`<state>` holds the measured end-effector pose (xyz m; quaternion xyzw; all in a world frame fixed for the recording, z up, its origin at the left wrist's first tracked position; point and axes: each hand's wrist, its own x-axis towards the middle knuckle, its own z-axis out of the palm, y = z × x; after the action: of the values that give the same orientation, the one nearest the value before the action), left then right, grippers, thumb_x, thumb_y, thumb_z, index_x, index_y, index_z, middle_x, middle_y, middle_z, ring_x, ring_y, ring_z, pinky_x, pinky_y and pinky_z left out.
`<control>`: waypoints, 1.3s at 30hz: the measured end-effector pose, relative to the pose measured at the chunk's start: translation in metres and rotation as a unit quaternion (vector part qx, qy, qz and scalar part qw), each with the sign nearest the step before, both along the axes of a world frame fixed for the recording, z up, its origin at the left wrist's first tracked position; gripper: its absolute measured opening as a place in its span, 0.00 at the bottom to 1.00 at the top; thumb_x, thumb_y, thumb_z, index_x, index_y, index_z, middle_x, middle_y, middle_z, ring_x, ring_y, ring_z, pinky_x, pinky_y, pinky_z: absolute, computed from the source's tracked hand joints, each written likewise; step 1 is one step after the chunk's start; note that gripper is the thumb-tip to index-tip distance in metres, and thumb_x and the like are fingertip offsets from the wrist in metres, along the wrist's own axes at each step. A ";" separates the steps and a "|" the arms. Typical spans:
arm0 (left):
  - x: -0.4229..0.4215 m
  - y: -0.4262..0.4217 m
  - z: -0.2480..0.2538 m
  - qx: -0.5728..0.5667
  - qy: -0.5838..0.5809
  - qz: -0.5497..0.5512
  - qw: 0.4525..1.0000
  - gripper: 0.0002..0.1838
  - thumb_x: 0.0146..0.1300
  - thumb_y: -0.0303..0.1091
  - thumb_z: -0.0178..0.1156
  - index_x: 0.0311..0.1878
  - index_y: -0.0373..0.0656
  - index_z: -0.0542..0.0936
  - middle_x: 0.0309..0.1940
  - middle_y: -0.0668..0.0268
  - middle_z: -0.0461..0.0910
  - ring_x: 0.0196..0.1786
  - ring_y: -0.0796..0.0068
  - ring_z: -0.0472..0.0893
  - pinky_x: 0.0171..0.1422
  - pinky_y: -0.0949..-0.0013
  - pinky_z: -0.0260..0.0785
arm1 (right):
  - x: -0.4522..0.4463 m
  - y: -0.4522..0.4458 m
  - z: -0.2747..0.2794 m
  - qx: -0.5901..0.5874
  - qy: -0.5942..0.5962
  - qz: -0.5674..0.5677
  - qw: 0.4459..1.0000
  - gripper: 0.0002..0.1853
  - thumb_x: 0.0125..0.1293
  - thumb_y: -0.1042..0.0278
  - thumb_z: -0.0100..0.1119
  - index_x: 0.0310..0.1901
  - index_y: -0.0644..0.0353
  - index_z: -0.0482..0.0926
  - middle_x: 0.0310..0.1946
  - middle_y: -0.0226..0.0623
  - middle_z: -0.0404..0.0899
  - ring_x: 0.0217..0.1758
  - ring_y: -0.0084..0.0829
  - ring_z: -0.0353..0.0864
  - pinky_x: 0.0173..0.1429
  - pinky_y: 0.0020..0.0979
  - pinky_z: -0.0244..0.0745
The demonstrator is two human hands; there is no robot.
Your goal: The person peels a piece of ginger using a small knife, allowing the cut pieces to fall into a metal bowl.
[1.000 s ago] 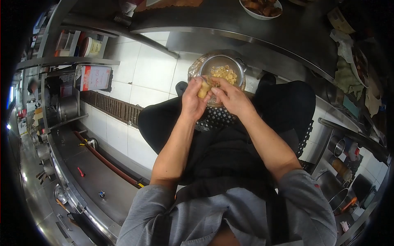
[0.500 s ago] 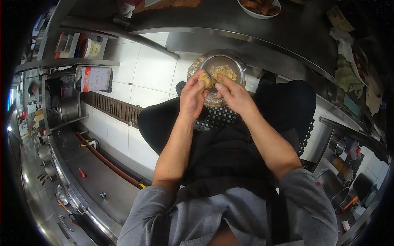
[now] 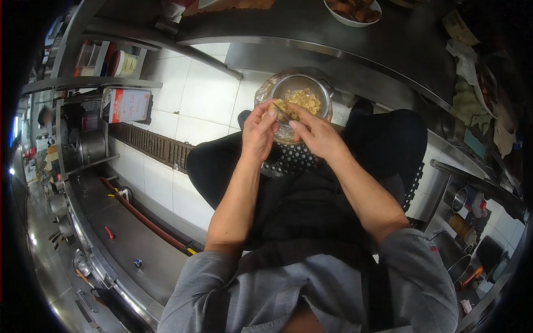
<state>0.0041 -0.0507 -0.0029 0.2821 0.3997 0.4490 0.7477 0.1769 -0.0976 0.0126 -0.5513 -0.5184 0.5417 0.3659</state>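
My left hand [image 3: 259, 133] is closed around a pale yellow vegetable [image 3: 279, 104] that looks like a potato. The fingers of my right hand [image 3: 317, 135] are closed on a small knife [image 3: 283, 113], its dark, thin blade lying against the vegetable. Most of the knife's handle is hidden in the palm. Both hands are close together over the near edge of a round metal bowl [image 3: 297, 79]. Inside the bowl lie several pale yellow and brownish pieces [image 3: 306, 101]. Beneath it, what looks like clear plastic [image 3: 265, 91] surrounds the base.
A steel counter [image 3: 266, 28] runs across the far side, with a white bowl of brown food [image 3: 355, 19] on it. At left stand a shelf with a red and white tin [image 3: 129, 105] and a floor drain grate [image 3: 150, 148]. Pots [image 3: 456, 197] sit at right.
The knife blade has shifted slightly toward me across the vegetable, and the vegetable has turned a little in my left hand. My right hand has moved only slightly.
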 end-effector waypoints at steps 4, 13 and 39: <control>0.003 -0.003 0.002 -0.001 0.012 0.001 1.000 0.18 0.67 0.29 0.61 0.57 0.34 0.73 0.45 0.66 0.78 0.41 0.82 0.74 0.40 0.78 0.64 | -0.003 0.002 -0.005 -0.005 0.010 -0.020 1.000 0.22 0.72 0.62 0.53 0.65 0.56 0.69 0.24 0.33 0.79 0.30 0.26 0.79 0.41 0.30 0.73; 0.007 -0.009 -0.003 0.026 0.023 -0.037 0.999 0.20 0.66 0.30 0.61 0.58 0.34 0.73 0.48 0.63 0.78 0.46 0.78 0.76 0.44 0.75 0.66 | 0.000 0.012 -0.010 -0.064 0.054 -0.065 0.994 0.15 0.72 0.60 0.52 0.55 0.58 0.72 0.26 0.35 0.79 0.30 0.27 0.80 0.39 0.33 0.74; 0.001 0.005 -0.003 -0.053 -0.071 0.006 0.996 0.15 0.70 0.38 0.56 0.54 0.39 0.75 0.44 0.66 0.79 0.42 0.76 0.76 0.40 0.76 0.66 | -0.002 0.005 -0.006 -0.026 0.007 0.016 1.000 0.25 0.71 0.57 0.53 0.68 0.49 0.69 0.37 0.47 0.84 0.43 0.42 0.85 0.53 0.38 0.75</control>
<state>0.0050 -0.0461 -0.0060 0.2071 0.3701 0.4504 0.7857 0.1751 -0.0930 0.0065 -0.5483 -0.5108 0.5645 0.3461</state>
